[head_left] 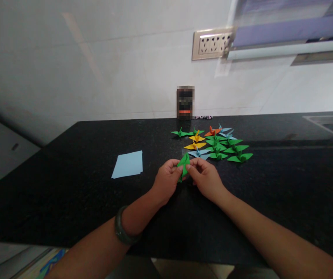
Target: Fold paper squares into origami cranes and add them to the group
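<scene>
Between my two hands is a piece of folded green paper, diamond-shaped with a pointed top and a centre crease. My left hand pinches its left side, thumb on the near face. On the other side, the thumb and fingers of my right hand grip the right edge. Some fingertips are hidden behind the paper. Just beyond my hands stand several folded paper cranes: green cranes, yellow cranes, light blue cranes and an orange crane.
A small stack of light blue paper sheets lies left of my hands on the black countertop. A pixelated dark upright object leans by the wall, with a beaded string beside it. A socket panel is on the wall.
</scene>
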Demonstrator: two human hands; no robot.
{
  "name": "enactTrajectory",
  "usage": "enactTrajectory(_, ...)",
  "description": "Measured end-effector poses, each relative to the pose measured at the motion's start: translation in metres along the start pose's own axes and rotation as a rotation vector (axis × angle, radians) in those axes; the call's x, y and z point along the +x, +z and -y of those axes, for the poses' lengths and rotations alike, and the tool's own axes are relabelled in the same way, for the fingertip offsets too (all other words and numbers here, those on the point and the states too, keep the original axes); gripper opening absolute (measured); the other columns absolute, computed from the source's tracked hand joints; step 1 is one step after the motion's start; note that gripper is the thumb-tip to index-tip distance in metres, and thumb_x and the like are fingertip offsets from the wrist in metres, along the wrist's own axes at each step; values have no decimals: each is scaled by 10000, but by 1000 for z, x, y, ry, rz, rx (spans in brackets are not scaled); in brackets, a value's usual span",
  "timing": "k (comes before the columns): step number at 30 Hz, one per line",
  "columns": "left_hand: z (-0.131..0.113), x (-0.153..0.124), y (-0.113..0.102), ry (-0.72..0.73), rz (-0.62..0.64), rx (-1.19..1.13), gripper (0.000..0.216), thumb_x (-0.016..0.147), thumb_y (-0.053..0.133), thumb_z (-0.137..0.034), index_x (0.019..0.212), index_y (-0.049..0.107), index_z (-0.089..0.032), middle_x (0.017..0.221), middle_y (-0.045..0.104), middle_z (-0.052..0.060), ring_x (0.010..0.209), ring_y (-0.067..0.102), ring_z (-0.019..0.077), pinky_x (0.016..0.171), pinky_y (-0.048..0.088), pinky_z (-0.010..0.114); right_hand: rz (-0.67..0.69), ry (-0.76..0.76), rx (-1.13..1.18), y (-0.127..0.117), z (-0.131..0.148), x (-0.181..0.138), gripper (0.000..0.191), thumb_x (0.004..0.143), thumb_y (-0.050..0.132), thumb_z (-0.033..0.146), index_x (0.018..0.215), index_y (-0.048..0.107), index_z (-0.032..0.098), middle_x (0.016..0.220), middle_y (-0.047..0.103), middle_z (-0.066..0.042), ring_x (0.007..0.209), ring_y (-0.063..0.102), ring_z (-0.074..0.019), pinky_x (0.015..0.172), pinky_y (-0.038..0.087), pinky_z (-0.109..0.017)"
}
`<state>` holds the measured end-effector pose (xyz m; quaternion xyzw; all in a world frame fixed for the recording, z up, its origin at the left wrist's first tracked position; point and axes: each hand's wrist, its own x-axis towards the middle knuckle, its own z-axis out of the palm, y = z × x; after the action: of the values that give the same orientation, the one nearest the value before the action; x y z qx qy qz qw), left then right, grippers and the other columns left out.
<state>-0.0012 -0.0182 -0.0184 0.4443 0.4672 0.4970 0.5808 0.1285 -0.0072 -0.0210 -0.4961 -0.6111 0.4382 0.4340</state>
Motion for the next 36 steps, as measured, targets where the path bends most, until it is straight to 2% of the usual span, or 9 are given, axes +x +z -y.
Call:
enactTrajectory(6,2,-1,-2,32,-11,149,186,742,571,-310,833,536,-151,550,557,-42,505,507,82,518,376,198,-29,-31,-67,0,0,1,179,760,515,341,699,524,173,570,508,22,460,445,-94,417,363,-219)
enactTrajectory(9,0,-1,-1,18,12,151,201,717,596,-296,838,544,-144,564,575,-34,519,527,87,533,390,203,-17,-47,-59,-1,-1,2,207,755,528,358,651,501,181,531,459,38,446,411,-92,424,347,-223)
enactTrajectory(12,-5,-2,1,-110,46,86,192,698,610,-274,812,560,-127,634,614,1,583,574,100,593,433,227,-49,-72,-93,-4,-2,3,178,772,512,326,667,512,182,564,491,20,495,438,-108,466,362,-232)
enactTrajectory(15,-9,-3,1,-261,108,35,177,693,608,-273,768,580,-116,713,646,45,626,611,118,599,451,239,-134,-199,-181,-8,-2,4,145,766,524,278,656,516,184,619,497,5,574,464,-122,545,386,-248)
enactTrajectory(18,-9,-3,0,-306,143,-27,147,667,619,-233,756,590,-120,725,653,48,614,619,119,584,458,236,-178,-316,-247,-10,1,5,128,764,525,235,648,516,185,654,490,-1,617,473,-127,598,392,-257)
enactTrajectory(24,-7,-2,0,-259,109,-14,162,608,572,-56,758,597,-114,678,637,18,521,571,72,549,462,205,-178,-338,-278,-12,-3,7,130,792,501,243,675,510,189,642,491,2,619,473,-133,587,384,-255)
enactTrajectory(28,-8,-1,0,-303,106,-91,103,716,534,-176,778,584,-111,681,644,50,531,589,95,541,474,223,-213,-285,-257,-16,-7,10,131,802,497,277,708,511,188,608,479,11,583,457,-132,550,373,-253)
enactTrajectory(31,-8,-2,0,-306,128,-122,189,743,561,-293,822,577,-121,678,642,53,557,604,113,545,479,232,-223,-341,-285,-16,-5,9,122,803,500,259,706,518,188,640,490,4,597,457,-130,564,377,-255)
enactTrajectory(36,-7,-3,-2,-263,134,-67,267,641,672,-234,872,592,-125,676,613,11,535,565,78,543,466,211,-170,-438,-364,-12,3,2,114,797,518,240,698,510,183,672,487,-6,614,462,-127,570,383,-249)
